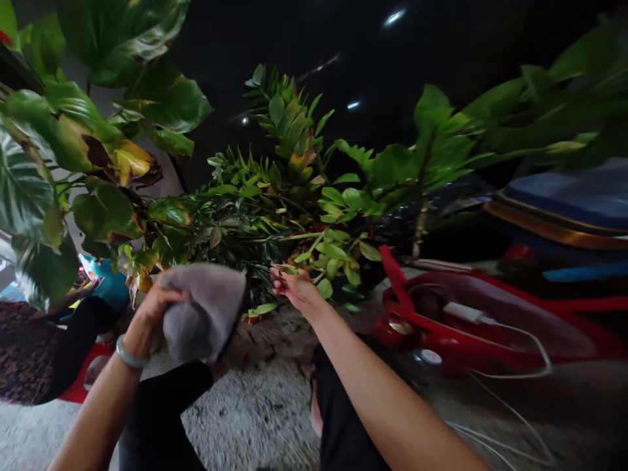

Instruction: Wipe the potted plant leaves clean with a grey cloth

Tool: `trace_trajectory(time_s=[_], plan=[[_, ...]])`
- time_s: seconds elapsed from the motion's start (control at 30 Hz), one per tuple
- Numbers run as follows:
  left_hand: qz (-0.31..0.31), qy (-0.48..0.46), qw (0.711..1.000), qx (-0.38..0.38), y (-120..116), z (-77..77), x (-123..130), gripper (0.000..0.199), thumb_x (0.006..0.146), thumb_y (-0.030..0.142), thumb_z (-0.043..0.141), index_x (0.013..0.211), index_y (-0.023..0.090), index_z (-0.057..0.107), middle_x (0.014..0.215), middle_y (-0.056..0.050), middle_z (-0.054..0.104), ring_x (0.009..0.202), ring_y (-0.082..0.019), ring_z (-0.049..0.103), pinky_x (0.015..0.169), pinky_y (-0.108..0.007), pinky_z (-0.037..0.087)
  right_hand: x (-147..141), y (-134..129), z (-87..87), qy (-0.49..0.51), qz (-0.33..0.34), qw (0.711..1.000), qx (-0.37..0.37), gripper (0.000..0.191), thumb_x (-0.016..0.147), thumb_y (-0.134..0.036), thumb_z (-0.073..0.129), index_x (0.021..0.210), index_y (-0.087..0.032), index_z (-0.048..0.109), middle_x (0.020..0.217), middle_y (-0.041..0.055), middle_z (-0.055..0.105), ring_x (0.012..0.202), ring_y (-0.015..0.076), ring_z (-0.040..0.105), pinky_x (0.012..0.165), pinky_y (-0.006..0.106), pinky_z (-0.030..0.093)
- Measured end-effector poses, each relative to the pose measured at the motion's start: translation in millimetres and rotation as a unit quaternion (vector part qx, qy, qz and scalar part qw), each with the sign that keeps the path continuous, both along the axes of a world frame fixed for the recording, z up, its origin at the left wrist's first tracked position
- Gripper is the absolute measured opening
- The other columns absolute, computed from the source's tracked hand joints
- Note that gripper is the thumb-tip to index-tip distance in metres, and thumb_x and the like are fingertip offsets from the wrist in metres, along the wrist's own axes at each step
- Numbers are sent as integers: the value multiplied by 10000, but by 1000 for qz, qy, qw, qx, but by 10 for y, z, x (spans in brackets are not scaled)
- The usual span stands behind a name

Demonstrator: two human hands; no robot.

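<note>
While the left hand (154, 304) is closed around a grey cloth (203, 311), its fingers are mostly buried behind the fabric, so only the knuckles, the wrist and a pale bangle (128, 356) show. The cloth hangs bunched in front of the lower leaves, and its bottom edge merges with the dark clothing below.

Reaching forward, the right hand (297, 288) has its fingers pinched narrowly on a thin leafy stem (314, 252) of the small-leaved plant (275, 190); the fingertips are blurred and partly covered by leaflets, so the exact grip is hard to read. That stem sits low in the plant, just above the rough concrete ground (265, 399). The plant's pot is hidden behind the foliage and cannot be made out.

At the left, a broad-leaved plant (73, 144) with a yellow-brown patch runs off the top and left edges. A blue-green object (108, 284) behind it is largely covered. To the right lies a red object (441, 320) carrying a white cable (510, 333), its far end lost in blur. Beyond it, a blue and gold shape (564, 209) is cut by the right edge. The background above is dark, with only a few light spots.
</note>
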State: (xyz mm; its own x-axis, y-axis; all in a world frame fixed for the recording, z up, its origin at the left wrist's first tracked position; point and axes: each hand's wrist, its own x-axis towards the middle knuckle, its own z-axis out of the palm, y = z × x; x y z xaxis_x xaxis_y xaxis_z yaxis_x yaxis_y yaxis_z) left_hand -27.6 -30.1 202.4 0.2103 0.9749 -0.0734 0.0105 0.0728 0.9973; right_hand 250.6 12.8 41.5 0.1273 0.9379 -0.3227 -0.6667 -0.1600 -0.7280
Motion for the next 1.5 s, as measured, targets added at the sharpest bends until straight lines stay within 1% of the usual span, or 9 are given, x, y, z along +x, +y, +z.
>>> trace_trajectory(time_s=[0.17,0.43,0.7,0.83,1.0,1.1,1.3,1.4,1.5], plan=[[163,-182,959,145,626,451,475,309,582,248,829,865,195,715,830,34,755,826,-192,686,907,-377,533,-42,57,-22,1,-3,1000,-14,111,754,-104,684,792,-187,620,542,-38,622,377,86,507,383,209,466],[-97,77,992,-9,317,-199,708,344,447,181,863,781,151,786,714,-20,746,712,-240,687,718,-327,530,-75,89,-133,13,-1,1000,-22,194,747,-158,705,661,-212,541,460,-63,551,375,91,475,401,211,436],[77,-154,969,177,641,598,701,249,593,263,803,826,206,735,878,4,766,884,-222,707,883,-361,554,-44,51,-32,21,4,1000,-10,99,761,-104,633,787,-198,618,569,-39,636,401,85,490,428,223,461],[84,-73,985,131,739,278,849,306,529,226,829,822,189,746,801,1,761,743,-204,672,774,-353,551,-98,77,-38,13,7,1000,-23,102,783,-99,617,797,-200,608,573,-36,642,386,82,481,419,221,460],[-116,113,986,33,185,-161,584,327,475,237,887,779,166,790,720,-27,745,716,-246,668,737,-346,536,-91,61,-109,-4,-1,999,-34,121,742,-127,692,719,-203,600,515,-39,612,377,87,488,381,197,417],[-136,124,982,37,21,39,381,291,455,215,898,720,178,782,703,-31,741,683,-241,664,715,-340,545,-72,23,-88,-10,4,1000,-23,126,686,-116,724,729,-189,630,536,-14,645,395,96,514,365,194,406],[129,-128,961,207,420,478,546,383,553,308,859,906,190,765,896,-22,771,827,-221,699,800,-329,563,-148,0,44,-8,12,1000,17,179,650,-149,735,792,-193,635,550,-34,640,392,82,485,380,198,430],[120,-83,976,163,471,183,771,390,528,305,861,883,178,764,841,-28,762,791,-228,691,757,-328,552,-185,16,32,-15,9,1000,24,174,657,-203,759,742,-197,607,497,-52,582,372,84,466,377,206,423],[-58,56,995,64,281,-214,827,337,488,260,877,792,161,772,728,-20,731,693,-220,663,715,-331,530,-169,32,-42,-27,4,999,28,232,660,-279,784,652,-208,564,423,-65,499,367,107,474,375,222,414]])
